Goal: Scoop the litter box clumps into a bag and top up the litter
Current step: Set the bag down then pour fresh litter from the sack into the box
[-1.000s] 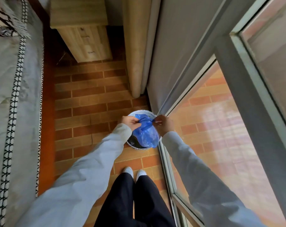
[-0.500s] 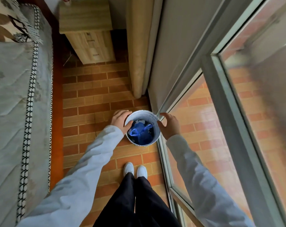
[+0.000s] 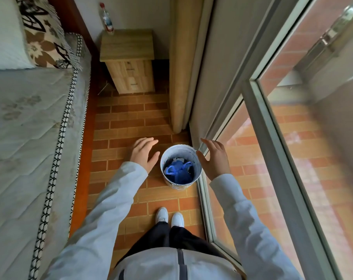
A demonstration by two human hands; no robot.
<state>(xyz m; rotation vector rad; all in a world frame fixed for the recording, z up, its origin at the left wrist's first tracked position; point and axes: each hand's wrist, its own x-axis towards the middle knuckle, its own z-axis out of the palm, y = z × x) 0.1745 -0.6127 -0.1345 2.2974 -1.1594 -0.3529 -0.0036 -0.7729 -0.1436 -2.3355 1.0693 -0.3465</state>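
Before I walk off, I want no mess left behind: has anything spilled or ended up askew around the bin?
Nothing stands out. The tied blue bag lies inside the white bin, which stands upright on the tile floor. No spill shows around it. Both hands, left hand and right hand, are open and apart from it.

Narrow strip of tiled floor free between bed at 9 o'clock and glass door frame at 3 o'clock. White bucket standing tight against the frame, blocking that side. Open floor at its 9 and 12 o'clock. Further at 12 o'clock, closed off by nightstand and curtain.
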